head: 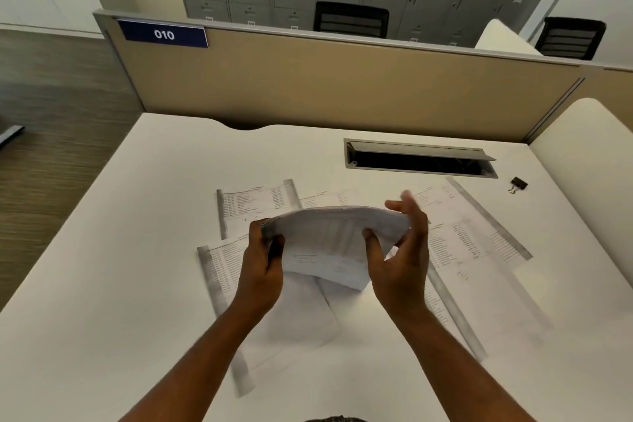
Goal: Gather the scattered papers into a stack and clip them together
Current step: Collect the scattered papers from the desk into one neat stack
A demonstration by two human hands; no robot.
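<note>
Both hands up over the desk's middle, a bowed stack of papers (329,236) held between them. Left hand (262,267) is closed on the stack's left end, thumb on top. Right hand (399,250) cups the right end, thumb on the sheet face, fingers (409,205) blurred and spread behind. Looks like a loose hold for squaring the edges. More loose sheets (472,243) lie flat on the desk (102,267) under and around the hands, overlapping, so gathering isn't finished. Binder clip (518,184) sits near the far right corner, just right of the open cable tray (419,158), untouched, well apart from the stack.
</note>
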